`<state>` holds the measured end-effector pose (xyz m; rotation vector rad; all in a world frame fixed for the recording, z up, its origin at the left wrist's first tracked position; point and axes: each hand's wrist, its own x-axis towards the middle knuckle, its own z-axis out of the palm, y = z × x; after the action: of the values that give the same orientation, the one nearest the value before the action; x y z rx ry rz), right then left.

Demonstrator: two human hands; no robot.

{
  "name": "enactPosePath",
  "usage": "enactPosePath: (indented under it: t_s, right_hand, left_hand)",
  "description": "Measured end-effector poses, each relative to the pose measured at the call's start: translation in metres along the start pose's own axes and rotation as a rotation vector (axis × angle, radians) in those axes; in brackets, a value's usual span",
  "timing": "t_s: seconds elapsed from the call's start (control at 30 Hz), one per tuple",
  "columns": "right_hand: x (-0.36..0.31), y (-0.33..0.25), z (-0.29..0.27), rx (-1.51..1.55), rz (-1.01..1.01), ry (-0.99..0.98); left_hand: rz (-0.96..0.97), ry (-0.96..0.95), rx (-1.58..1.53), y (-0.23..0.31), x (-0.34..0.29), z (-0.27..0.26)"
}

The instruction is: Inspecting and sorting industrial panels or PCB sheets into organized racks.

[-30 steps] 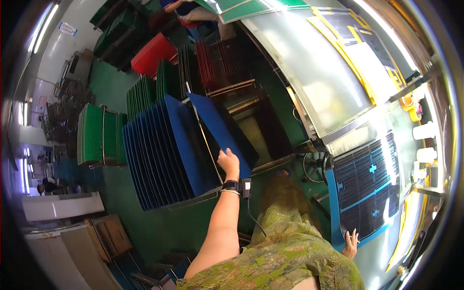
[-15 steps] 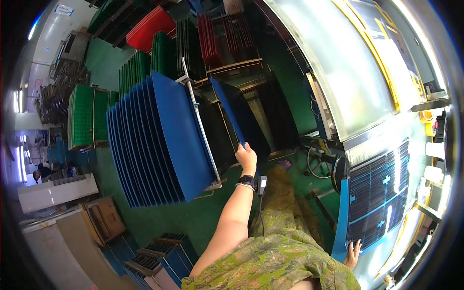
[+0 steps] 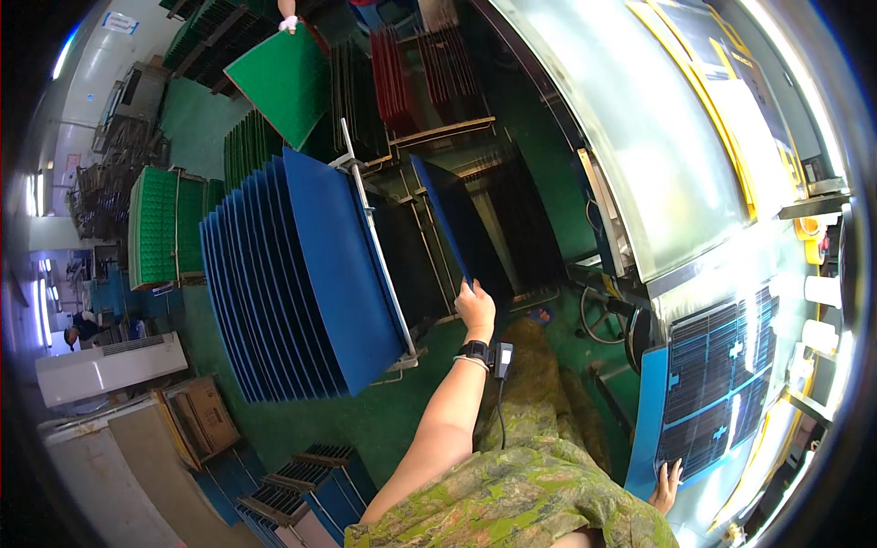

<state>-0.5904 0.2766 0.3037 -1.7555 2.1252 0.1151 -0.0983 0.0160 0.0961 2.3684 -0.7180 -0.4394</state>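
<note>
My left hand (image 3: pixel 475 309), with a dark watch and a pale band at the wrist, grips the near edge of a thin blue board (image 3: pixel 446 217). That board stands on edge, seen almost side-on. To its left is a rack of several upright blue boards (image 3: pixel 333 274) with a metal bar along its side. At the lower right, my right hand (image 3: pixel 667 484) lies with fingers stretched out on the corner of a blue sheet (image 3: pixel 647 411) bearing a dark striped pattern (image 3: pixel 717 374). The sheet rests on the bright work table; the thumb is not clearly seen.
Another person's gloved hand (image 3: pixel 289 25) holds a green board (image 3: pixel 285 80) at the back. Racks of green boards (image 3: pixel 157 224) and red boards (image 3: pixel 393 82) stand behind. A handwheel (image 3: pixel 603 315) sits beside the table. A glossy pale frame (image 3: pixel 621 119) rises at the upper right.
My left hand and the blue board have shifted slightly right and toward me. At the back, a green board in another person's hand now shows where a red one was. My right hand stays put.
</note>
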Motion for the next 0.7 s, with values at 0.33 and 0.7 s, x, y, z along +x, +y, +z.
enactPosePath:
  t_s: [0.33, 0.7]
  right_hand:
    - [-0.01, 0.065, 0.024, -0.066, -0.167, -0.033]
    - [-0.007, 0.068, 0.026, -0.028, -0.193, -0.026]
  left_hand:
    - [0.042, -0.021, -0.003, 0.02, 0.011, 0.013]
    - [0.045, -0.027, -0.017, 0.019, 0.001, 0.011]
